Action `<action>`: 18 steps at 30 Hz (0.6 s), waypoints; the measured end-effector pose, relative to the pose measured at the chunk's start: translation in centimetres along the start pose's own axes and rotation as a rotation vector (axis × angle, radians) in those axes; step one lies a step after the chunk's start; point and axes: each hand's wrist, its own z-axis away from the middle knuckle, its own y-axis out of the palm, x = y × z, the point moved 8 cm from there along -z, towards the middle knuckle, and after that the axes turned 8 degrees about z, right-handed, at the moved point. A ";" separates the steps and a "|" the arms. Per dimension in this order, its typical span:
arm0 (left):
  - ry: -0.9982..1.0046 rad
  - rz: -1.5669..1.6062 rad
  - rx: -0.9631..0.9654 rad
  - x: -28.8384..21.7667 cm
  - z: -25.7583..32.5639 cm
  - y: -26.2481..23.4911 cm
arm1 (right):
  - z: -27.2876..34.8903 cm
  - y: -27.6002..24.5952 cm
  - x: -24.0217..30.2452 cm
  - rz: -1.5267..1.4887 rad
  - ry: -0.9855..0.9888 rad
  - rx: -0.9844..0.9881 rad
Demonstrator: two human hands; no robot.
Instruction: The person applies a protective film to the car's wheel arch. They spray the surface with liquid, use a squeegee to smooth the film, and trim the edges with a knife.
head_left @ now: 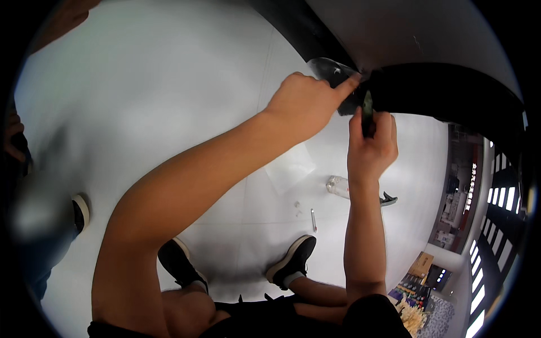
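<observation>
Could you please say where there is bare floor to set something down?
Glossy white floor lies bare between the left forearm and the coworker's black shoe. Left of the right forearm is crowded: clear cylindrical bottle, slim silver tool, translucent sheet.

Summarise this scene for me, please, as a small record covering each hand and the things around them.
Left hand: index finger extended at the crumpled clear plastic film; thumb hidden
Right hand: grips a slim dark-green tool, tip toward the panel
Panel: dark, curved panel, beside the film
Floor: thin whitish sheet; transparent bottle on its side, partly behind the right forearm; small slim stick-shaped item
Bystander: dark shoe with pale sole, at left
</observation>
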 end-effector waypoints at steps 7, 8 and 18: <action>0.040 -0.034 -0.081 -1.0 1.5 1.0 | 3.4 -5.0 -8.5 -0.055 0.326 -0.283; 0.055 -0.017 -0.074 -1.6 1.4 1.2 | 3.8 -6.1 -8.0 -0.098 0.215 -0.313; 0.106 -0.006 -0.073 -3.6 1.4 2.6 | 2.4 -0.3 -3.2 -0.212 0.037 -0.168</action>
